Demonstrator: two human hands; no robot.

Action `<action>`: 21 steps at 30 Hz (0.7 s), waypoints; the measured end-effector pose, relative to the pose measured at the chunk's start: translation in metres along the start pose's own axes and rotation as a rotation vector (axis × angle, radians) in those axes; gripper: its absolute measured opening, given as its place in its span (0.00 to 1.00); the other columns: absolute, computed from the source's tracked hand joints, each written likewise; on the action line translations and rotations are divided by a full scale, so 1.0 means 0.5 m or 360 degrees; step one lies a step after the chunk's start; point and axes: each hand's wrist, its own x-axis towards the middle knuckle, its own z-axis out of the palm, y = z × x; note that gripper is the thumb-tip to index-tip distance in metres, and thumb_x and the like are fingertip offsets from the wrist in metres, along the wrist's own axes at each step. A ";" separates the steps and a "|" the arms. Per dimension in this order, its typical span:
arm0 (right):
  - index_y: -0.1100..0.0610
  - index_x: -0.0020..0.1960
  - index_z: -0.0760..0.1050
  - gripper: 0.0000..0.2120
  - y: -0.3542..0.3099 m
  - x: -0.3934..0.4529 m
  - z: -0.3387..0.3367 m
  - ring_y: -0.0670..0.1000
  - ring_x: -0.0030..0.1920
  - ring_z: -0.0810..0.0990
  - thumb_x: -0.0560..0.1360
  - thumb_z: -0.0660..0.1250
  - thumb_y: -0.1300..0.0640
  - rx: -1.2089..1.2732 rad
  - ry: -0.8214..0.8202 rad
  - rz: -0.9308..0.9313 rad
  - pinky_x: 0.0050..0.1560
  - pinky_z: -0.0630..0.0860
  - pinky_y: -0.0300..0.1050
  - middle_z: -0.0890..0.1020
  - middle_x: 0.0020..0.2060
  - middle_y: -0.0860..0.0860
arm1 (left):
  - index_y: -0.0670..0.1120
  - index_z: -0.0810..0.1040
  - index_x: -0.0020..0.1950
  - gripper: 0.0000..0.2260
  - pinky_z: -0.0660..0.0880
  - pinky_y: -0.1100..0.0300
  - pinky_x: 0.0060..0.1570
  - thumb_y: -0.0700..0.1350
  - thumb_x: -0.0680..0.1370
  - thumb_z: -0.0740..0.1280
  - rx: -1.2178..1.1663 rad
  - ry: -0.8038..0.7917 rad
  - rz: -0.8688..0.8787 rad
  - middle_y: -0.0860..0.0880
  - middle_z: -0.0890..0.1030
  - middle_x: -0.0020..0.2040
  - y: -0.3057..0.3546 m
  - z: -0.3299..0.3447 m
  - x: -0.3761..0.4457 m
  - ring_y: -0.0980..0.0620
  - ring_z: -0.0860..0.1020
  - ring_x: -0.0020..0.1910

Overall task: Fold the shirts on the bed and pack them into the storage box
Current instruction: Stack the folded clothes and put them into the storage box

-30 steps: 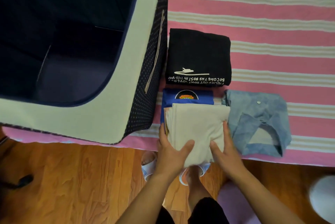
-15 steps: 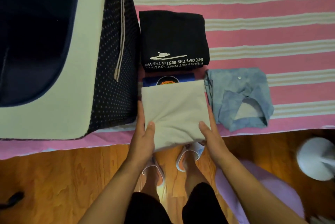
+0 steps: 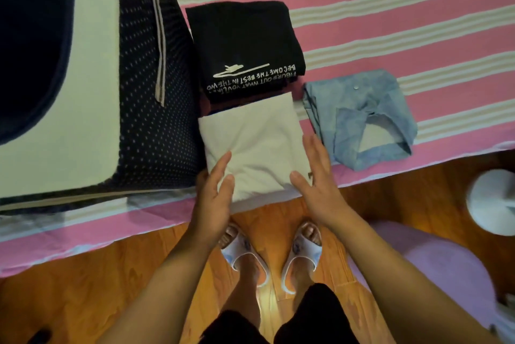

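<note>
A folded cream shirt (image 3: 250, 137) lies at the near edge of the pink striped bed (image 3: 390, 23). My left hand (image 3: 214, 193) touches its near left corner, and my right hand (image 3: 317, 179) lies along its right edge. The fingers of both are straight. Just behind it sits a folded black shirt (image 3: 245, 45) with white print. A folded light-blue denim shirt (image 3: 362, 109) lies to its right. The navy dotted storage box (image 3: 156, 134) stands open on the bed to the left, right beside the cream and black shirts.
The bed edge runs diagonally in front of me, with wooden floor (image 3: 83, 288) below it. My slippered feet (image 3: 273, 254) stand close to the bed. A purple cushion (image 3: 432, 274) and a white round base (image 3: 493, 201) are on the floor at the right.
The cream shirt slid farther onto the bed and now covers the blue printed shirt beneath it. My fingers have straightened out of their grip on its sides.
</note>
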 end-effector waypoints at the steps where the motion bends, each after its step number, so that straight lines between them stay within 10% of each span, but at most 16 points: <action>1: 0.34 0.77 0.45 0.33 0.010 -0.004 0.000 0.34 0.77 0.41 0.76 0.55 0.30 -0.0064 -0.0022 -0.0072 0.67 0.43 0.20 0.45 0.81 0.47 | 0.64 0.69 0.73 0.19 0.62 0.63 0.71 0.49 0.83 0.59 -0.0001 -0.0010 -0.0004 0.52 0.67 0.71 -0.008 -0.003 0.008 0.60 0.67 0.70; 9: 0.31 0.75 0.44 0.32 0.048 -0.001 0.023 0.45 0.80 0.43 0.76 0.56 0.34 0.0074 0.0085 -0.0018 0.79 0.49 0.48 0.45 0.81 0.46 | 0.61 0.69 0.76 0.20 0.63 0.68 0.68 0.45 0.85 0.60 -0.0060 -0.0042 0.0030 0.54 0.67 0.74 -0.046 0.010 0.025 0.73 0.67 0.66; 13: 0.37 0.80 0.50 0.31 0.020 -0.008 0.017 0.53 0.81 0.44 0.80 0.59 0.40 -0.0037 0.0150 -0.0408 0.75 0.62 0.63 0.41 0.80 0.46 | 0.62 0.70 0.74 0.19 0.64 0.57 0.74 0.51 0.83 0.61 0.0054 0.0015 0.0068 0.49 0.66 0.75 -0.044 0.013 0.022 0.61 0.68 0.71; 17: 0.34 0.75 0.62 0.24 0.007 0.012 0.006 0.42 0.80 0.45 0.80 0.62 0.43 -0.0040 -0.0036 -0.0311 0.71 0.71 0.53 0.41 0.79 0.40 | 0.68 0.70 0.71 0.18 0.65 0.62 0.67 0.48 0.85 0.60 0.0068 0.0008 0.0024 0.51 0.65 0.76 -0.026 0.023 0.024 0.63 0.67 0.67; 21: 0.32 0.67 0.68 0.20 0.012 0.004 0.010 0.25 0.68 0.54 0.79 0.68 0.49 0.0075 -0.0068 -0.0118 0.58 0.62 0.18 0.51 0.77 0.39 | 0.71 0.72 0.68 0.18 0.65 0.52 0.75 0.48 0.85 0.59 -0.0111 0.0021 -0.0055 0.54 0.65 0.77 -0.031 0.032 0.009 0.60 0.66 0.72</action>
